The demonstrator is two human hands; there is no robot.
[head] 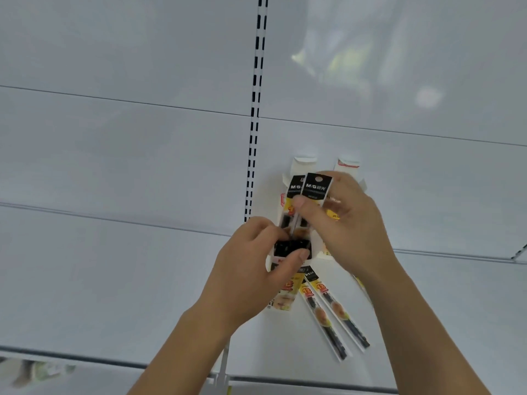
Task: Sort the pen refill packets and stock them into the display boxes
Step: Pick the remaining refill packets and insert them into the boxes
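Two white display boxes stand on the white shelf, the left box and the right box, both largely hidden by my hands. My right hand pinches an upright black-topped refill packet over the left box, beside another upright packet. My left hand grips the front of the left box, thumb across the black packet ends. Two loose packets lie flat on the shelf in front, pointing toward me.
The white shelf stretches left and right of the boxes. A slotted upright rail runs up the back panel. The shelf's front edge with a price-tag strip crosses the bottom. Another shelf corner shows at far right.
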